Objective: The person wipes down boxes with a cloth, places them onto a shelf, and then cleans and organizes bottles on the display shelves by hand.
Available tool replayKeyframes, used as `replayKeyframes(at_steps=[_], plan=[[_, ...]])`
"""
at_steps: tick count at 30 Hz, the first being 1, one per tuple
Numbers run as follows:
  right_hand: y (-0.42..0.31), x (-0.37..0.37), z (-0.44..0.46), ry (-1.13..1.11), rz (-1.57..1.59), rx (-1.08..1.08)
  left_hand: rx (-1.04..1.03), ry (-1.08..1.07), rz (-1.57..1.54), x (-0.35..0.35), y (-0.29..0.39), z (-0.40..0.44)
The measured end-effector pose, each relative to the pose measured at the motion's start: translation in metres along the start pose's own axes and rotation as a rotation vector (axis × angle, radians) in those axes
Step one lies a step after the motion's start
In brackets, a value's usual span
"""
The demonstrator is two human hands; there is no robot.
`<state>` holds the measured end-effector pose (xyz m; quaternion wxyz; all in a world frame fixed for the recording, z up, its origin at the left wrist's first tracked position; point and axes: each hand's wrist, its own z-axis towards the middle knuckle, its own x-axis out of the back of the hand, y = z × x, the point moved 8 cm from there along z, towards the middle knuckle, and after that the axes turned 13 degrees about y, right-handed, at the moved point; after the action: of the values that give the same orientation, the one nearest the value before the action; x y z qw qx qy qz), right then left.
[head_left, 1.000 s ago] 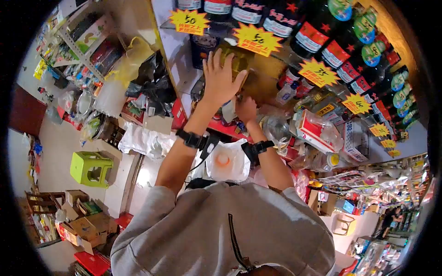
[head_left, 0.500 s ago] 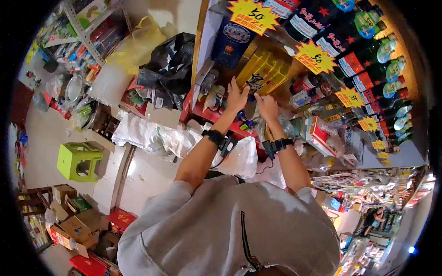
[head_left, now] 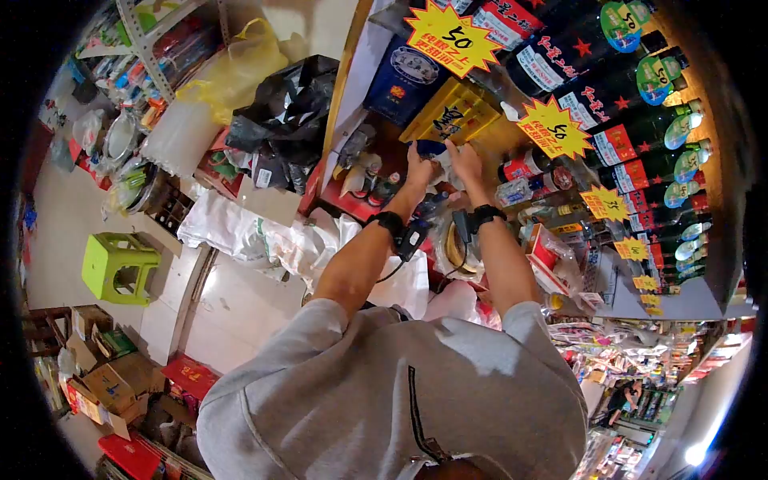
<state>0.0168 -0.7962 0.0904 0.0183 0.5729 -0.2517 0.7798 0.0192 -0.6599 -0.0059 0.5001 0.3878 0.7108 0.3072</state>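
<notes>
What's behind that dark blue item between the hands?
A yellow box with dark lettering, and a blue box left of it. The left hand, right hand and dark blue item partly cover the yellow box's lower edge; what's there is hidden.

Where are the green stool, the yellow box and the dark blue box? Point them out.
Green stool (head_left: 98,268): head view, its seat.
Yellow box (head_left: 450,120): head view, its black lettering.
Dark blue box (head_left: 394,90): head view, its front.

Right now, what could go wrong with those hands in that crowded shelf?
The left hand could knock over the small bottles close beside it. The dark blue item between it and the right hand might slip, or bump the yellow box just behind.
</notes>
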Motion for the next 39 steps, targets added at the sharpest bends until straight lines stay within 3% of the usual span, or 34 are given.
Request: replayKeyframes(at_steps=[2,6,11,13,14,15,17,19,20,21,23,25,27,29,30,32,35,39], plan=[[0.010,-0.008,0.014,0.007,0.001,-0.004,0.185,-0.080,-0.186,-0.009,0.016,-0.018],[0.021,-0.021,0.035,0.106,0.049,-0.001,0.039,-0.108,-0.133,-0.013,0.016,0.014],[0.012,-0.007,0.032,0.177,0.106,0.036,0.049,-0.264,-0.081,-0.022,0.000,0.037],[0.007,-0.011,0.026,-0.055,0.178,0.028,0.058,-0.129,-0.008,-0.011,0.017,0.012],[0.009,-0.006,0.019,-0.065,0.186,0.014,0.058,0.037,-0.011,0.003,0.018,0.013],[0.016,0.005,0.014,-0.022,0.245,-0.020,0.066,0.041,0.005,0.016,0.016,0.009],[0.057,0.006,-0.004,0.000,0.299,-0.081,0.059,-0.154,0.108,0.051,0.019,-0.025],[0.111,-0.001,-0.016,0.031,0.726,-0.172,0.030,-0.308,0.143,0.097,0.053,-0.086],[0.116,0.012,-0.029,0.032,0.724,-0.189,0.091,-0.322,0.179,0.131,0.054,-0.102],[0.117,0.053,-0.047,0.216,0.536,-0.096,0.154,-0.335,0.215,0.162,0.054,-0.117],[0.120,0.083,-0.083,0.377,0.331,-0.014,0.204,-0.191,0.290,0.222,0.062,-0.146],[0.119,0.101,-0.113,0.698,0.239,-0.028,0.256,-0.124,0.344,0.272,0.056,-0.159],[0.107,0.070,-0.128,0.584,0.283,-0.054,0.286,-0.102,0.310,0.302,0.059,-0.172],[0.120,-0.005,-0.127,0.478,0.173,0.021,0.309,-0.073,0.270,0.318,0.063,-0.178],[0.102,-0.006,-0.131,0.477,0.174,0.020,0.300,-0.059,0.263,0.324,0.066,-0.179],[0.048,-0.004,-0.140,0.491,-0.222,0.038,0.287,-0.039,0.257,0.334,0.075,-0.182],[0.017,-0.042,-0.118,0.363,-0.185,0.061,0.262,0.001,0.245,0.344,0.087,-0.186],[-0.076,-0.073,-0.112,0.512,-0.043,0.281,0.240,0.025,0.201,0.361,0.087,-0.192]])
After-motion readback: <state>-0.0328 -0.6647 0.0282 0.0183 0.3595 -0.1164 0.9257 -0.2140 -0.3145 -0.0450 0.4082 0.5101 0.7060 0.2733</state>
